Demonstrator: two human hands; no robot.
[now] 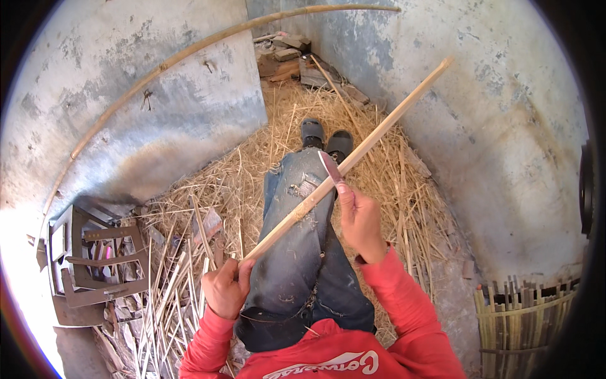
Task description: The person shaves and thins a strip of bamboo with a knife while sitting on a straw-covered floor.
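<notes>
A long pale bamboo strip (385,125) runs slantwise across my thighs, its far end raised toward the right-hand wall. My left hand (225,288) is closed round its near end. In my right hand (361,221) is a knife (330,167), gripped with the thumb forward. The reddish-brown blade lies across the strip, touching it or very close to it, above my knees. Most of the knife's handle is hidden inside my fist. Under the strip are my worn blue jeans (290,246), dusted with shavings.
Pale shavings and split strips (233,170) cover the floor around my legs. A dark broken wooden frame (104,265) stands at left. A long curved pole (158,69) arcs along the left wall. Bricks (287,50) are heaped in the corner; a woven slatted basket (524,316) is at lower right.
</notes>
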